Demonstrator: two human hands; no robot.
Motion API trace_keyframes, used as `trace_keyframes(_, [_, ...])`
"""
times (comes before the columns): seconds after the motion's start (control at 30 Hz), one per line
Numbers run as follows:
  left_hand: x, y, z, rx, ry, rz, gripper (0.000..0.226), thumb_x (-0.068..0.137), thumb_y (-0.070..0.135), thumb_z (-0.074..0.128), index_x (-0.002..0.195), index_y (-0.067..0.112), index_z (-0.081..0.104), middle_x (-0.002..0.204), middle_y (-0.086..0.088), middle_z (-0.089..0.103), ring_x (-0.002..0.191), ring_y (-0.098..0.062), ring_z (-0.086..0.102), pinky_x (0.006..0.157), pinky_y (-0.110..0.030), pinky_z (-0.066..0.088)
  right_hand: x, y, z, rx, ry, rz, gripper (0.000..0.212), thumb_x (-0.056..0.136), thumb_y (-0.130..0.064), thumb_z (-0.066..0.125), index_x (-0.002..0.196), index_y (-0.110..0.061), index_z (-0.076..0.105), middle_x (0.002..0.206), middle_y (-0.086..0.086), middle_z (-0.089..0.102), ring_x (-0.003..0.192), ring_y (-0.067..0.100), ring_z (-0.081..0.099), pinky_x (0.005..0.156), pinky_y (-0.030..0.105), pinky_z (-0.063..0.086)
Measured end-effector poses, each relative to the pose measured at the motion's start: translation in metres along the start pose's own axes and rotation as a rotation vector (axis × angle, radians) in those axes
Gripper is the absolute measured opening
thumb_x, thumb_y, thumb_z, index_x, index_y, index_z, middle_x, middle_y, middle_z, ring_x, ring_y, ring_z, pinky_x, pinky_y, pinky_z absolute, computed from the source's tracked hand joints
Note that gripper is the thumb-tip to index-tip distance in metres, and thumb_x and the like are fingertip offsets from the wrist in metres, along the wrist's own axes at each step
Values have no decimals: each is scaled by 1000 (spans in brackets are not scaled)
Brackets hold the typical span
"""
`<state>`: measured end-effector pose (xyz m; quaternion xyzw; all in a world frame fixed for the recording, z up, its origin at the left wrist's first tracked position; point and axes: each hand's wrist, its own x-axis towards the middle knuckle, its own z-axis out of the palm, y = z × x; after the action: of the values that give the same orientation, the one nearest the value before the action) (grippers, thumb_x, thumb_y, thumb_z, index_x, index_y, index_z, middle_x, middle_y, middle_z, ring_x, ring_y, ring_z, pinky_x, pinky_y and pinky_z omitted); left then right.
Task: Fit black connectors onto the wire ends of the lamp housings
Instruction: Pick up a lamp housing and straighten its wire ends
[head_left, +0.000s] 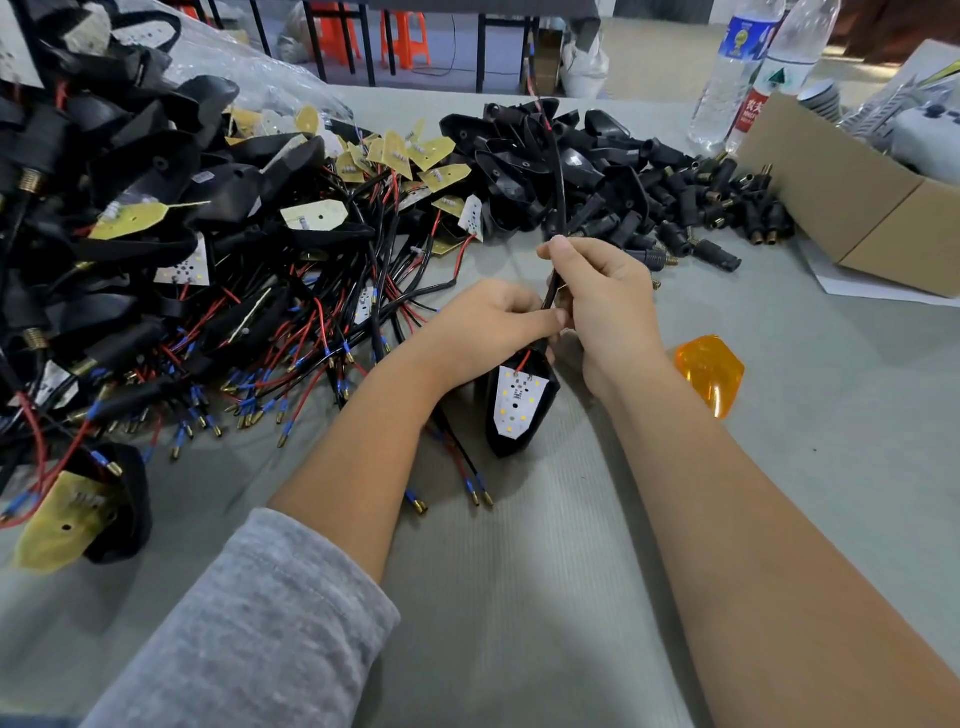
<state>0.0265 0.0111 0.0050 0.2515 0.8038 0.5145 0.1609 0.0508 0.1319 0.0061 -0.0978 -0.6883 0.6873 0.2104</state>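
Both hands close together mid-bench: left hand (485, 325) pinching the lamp housing (519, 402) at its neck to steady it, right hand (605, 306) gripping the black wire (558, 197) running up and away. Housing long axis near-far, tapered tip pointing back, LED board face-up. Loose connectors (701, 208) piled just beyond, handy for grabbing next.

2 hands: left hand (483, 322), right hand (602, 306). 1 orange lens (709, 371), 2 water bottles (737, 67), 1 cardboard box (852, 202). Lamp housings (130, 208) and black connectors (701, 208): too many to count.
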Motion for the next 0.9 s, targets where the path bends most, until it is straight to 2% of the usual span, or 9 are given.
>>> trace_keyframes(0.07, [0, -1, -1, -7, -1, 4, 32, 97, 32, 57, 74, 12, 66, 74, -13, 70, 71, -15, 62, 83, -41, 50, 1, 0, -1, -14, 8, -5, 17, 96, -20, 60, 84, -17, 72, 64, -3, 51, 60, 13, 46, 60, 33, 43])
trace_keyframes(0.13, [2, -1, -1, -42, 31, -41, 44, 98, 46, 48, 75, 13, 66, 68, 0, 69, 56, -9, 58, 65, -26, 51, 1, 1, 0, -13, 7, -6, 18, 97, -19, 59, 85, -15, 71, 59, -5, 50, 56, 10, 45, 57, 27, 41])
trace_keyframes(0.23, [8, -1, 0, -219, 183, -155, 57, 101, 53, 32, 79, 11, 63, 67, -5, 62, 45, -8, 52, 42, -19, 43, 2, 2, 0, -58, -29, -25, 22, 97, -16, 57, 79, -13, 69, 53, -5, 48, 46, 6, 40, 47, 19, 36])
trace_keyframes(0.33, [9, -2, -6, -452, 330, -130, 49, 104, 47, 26, 97, 14, 61, 87, -7, 68, 70, -15, 68, 49, -26, 53, 0, 1, 1, -158, -131, -43, 26, 95, -15, 59, 71, -17, 69, 57, 0, 50, 44, 6, 39, 45, 17, 33])
trace_keyframes(0.5, [7, -9, -31, -1077, 427, 15, 42, 107, 40, 25, 130, 14, 47, 118, -7, 65, 108, -23, 64, 88, -35, 55, -5, -1, 5, -294, -263, -11, 21, 84, -12, 65, 64, -10, 68, 50, -2, 45, 44, 5, 36, 45, 17, 30])
trace_keyframes(0.57, [5, -10, -35, -1127, 483, 38, 36, 107, 37, 28, 129, 18, 48, 107, -3, 68, 101, -21, 66, 90, -35, 53, -7, -2, 5, -331, -298, -16, 24, 79, -8, 63, 56, -13, 63, 42, -10, 37, 41, 4, 32, 42, 14, 27])
trace_keyframes(0.7, [2, -10, -36, -1161, 583, 59, 22, 105, 32, 39, 107, 23, 59, 75, 4, 67, 70, -13, 66, 68, -26, 54, -9, -3, 4, -361, -340, -28, 23, 77, -9, 60, 54, -7, 60, 47, -1, 30, 42, 7, 24, 40, 17, 20])
trace_keyframes(0.8, [2, -10, -35, -1144, 638, 100, 27, 106, 28, 38, 94, 20, 60, 70, 4, 65, 67, -12, 64, 65, -25, 53, -10, -2, 4, -376, -362, -34, 23, 77, -11, 60, 55, -5, 59, 54, 9, 32, 45, 9, 24, 40, 19, 21])
trace_keyframes(0.9, [4, -10, -34, -1160, 691, 126, 28, 107, 27, 34, 90, 18, 55, 70, 2, 64, 68, -12, 65, 64, -26, 55, -11, -3, 5, -369, -403, -42, 25, 78, -14, 59, 53, -9, 58, 50, 3, 32, 45, 9, 26, 41, 17, 23])
